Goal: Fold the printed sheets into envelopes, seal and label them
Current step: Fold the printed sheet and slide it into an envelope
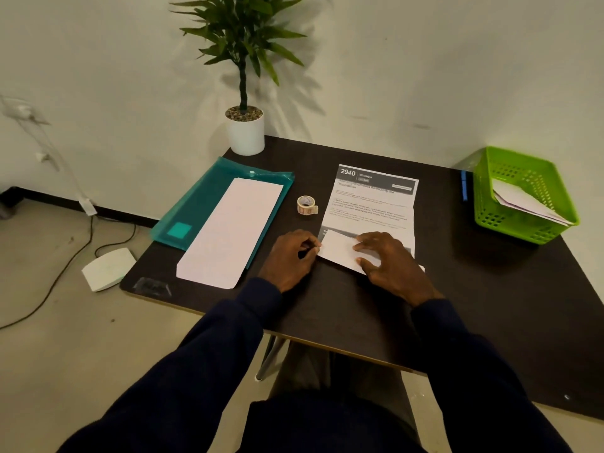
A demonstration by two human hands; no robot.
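Printed sheet (369, 204): lies flat near the middle of the dark counter (490, 305), with the heading "2940" at its 12 o'clock end. Its 6 o'clock end is folded up over the print, so the white back shows.
Left hand (287, 256): at the 9 o'clock edge of the folded part, fingers curled, thumb and forefinger pinching the paper there.
Right hand (389, 263): on the folded part toward 3 o'clock, fingers spread and laid flat, pressing it down.
Envelope stack (228, 233): long and white, at 9 o'clock from the sheet and apart from it, lying on a teal folder (196, 204).
Label roll (306, 205): stands between the stack and the sheet, just beside the sheet's 9 o'clock edge.
Green basket (523, 191): at the counter's 3 o'clock side, with white envelopes leaning inside.
Blue marker (464, 186): just beside the basket, at its 9 o'clock.
Potted plant (245, 132): at the counter's 11 o'clock corner, by the wall.
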